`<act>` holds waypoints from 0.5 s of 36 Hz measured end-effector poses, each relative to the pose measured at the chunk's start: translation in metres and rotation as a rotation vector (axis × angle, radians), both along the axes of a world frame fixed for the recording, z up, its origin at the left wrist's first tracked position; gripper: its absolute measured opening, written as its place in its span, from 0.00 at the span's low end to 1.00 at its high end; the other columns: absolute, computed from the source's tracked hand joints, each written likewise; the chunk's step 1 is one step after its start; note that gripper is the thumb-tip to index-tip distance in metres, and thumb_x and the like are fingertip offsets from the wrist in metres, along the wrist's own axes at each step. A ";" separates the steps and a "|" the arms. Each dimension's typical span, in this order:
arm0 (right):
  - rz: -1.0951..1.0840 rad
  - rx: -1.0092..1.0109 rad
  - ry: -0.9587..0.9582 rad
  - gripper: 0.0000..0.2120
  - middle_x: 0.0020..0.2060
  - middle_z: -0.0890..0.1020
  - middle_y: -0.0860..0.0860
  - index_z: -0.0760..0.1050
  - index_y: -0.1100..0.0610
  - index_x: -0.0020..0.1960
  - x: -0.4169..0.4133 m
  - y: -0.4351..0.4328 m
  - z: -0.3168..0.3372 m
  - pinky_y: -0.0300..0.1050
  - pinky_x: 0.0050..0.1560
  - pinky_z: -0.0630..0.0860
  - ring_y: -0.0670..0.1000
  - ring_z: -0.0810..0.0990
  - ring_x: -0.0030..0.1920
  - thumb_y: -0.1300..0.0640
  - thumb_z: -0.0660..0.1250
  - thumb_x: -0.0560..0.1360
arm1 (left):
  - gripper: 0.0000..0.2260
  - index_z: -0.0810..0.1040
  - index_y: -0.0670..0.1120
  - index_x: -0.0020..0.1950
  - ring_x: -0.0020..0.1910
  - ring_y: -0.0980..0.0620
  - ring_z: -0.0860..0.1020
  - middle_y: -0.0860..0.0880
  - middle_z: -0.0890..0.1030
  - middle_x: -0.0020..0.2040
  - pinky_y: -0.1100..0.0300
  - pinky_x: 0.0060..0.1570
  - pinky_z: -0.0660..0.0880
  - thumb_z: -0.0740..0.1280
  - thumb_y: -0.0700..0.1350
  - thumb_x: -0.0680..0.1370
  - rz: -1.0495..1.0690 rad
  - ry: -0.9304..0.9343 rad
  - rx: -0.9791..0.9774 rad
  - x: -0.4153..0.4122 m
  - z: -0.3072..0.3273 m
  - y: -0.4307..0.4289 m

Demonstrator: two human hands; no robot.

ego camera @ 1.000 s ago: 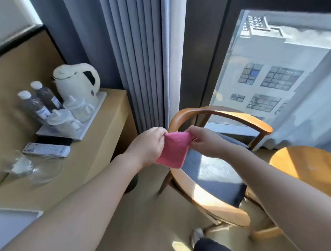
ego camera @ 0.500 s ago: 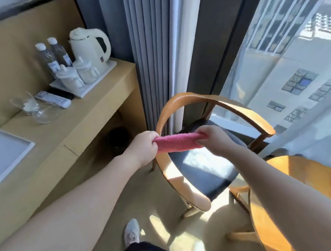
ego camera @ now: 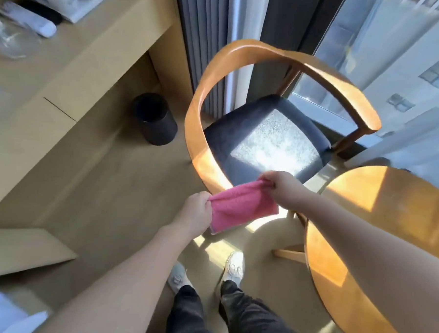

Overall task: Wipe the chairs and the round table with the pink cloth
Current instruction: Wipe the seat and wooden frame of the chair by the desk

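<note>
Between both hands (ego camera: 236, 199) hangs the gripped pink cloth (ego camera: 243, 211), readied; next, probably, press it onto the chair (ego camera: 249, 129) just beyond.

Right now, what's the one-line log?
left hand: grips pink fluffy cloth | right hand: pinches other end | curved wooden chair: behind cloth

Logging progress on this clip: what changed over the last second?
The pink cloth, pulled taut half a second ago, now hangs slack between left hand and right hand, which have come to the near end of the chair rail. Both hands still pinch it. Chair and round table unmoved.
</note>
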State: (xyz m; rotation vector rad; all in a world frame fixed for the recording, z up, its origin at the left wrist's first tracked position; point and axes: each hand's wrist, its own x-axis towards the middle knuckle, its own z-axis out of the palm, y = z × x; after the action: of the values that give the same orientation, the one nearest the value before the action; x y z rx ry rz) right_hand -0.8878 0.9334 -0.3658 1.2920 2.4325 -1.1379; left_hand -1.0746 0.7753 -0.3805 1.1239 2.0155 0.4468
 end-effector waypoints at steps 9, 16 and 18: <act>-0.204 0.011 -0.150 0.21 0.63 0.74 0.57 0.70 0.54 0.70 -0.031 0.019 -0.085 0.49 0.62 0.71 0.59 0.77 0.59 0.54 0.64 0.77 | 0.08 0.73 0.43 0.54 0.46 0.44 0.75 0.45 0.76 0.50 0.49 0.47 0.74 0.57 0.43 0.80 0.157 0.036 -0.099 -0.003 -0.073 0.002; 0.043 0.093 -0.093 0.16 0.61 0.71 0.55 0.69 0.59 0.66 -0.043 -0.036 -0.089 0.52 0.62 0.71 0.56 0.73 0.58 0.56 0.60 0.79 | 0.12 0.72 0.48 0.60 0.45 0.47 0.76 0.48 0.73 0.57 0.48 0.50 0.75 0.59 0.42 0.77 0.153 0.096 -0.091 -0.011 -0.079 -0.020; 0.035 0.078 -0.077 0.16 0.58 0.71 0.54 0.68 0.58 0.63 -0.046 -0.050 -0.087 0.54 0.56 0.75 0.56 0.75 0.55 0.53 0.62 0.79 | 0.13 0.72 0.49 0.61 0.43 0.50 0.75 0.49 0.73 0.57 0.51 0.49 0.75 0.59 0.42 0.77 0.159 0.100 -0.094 -0.012 -0.077 -0.027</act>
State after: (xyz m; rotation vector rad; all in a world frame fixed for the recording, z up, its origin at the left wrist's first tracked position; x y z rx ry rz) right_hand -0.9342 0.8838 -0.4533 1.2845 2.4557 -0.9753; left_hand -1.0870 0.7486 -0.4575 0.9500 2.1991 0.3782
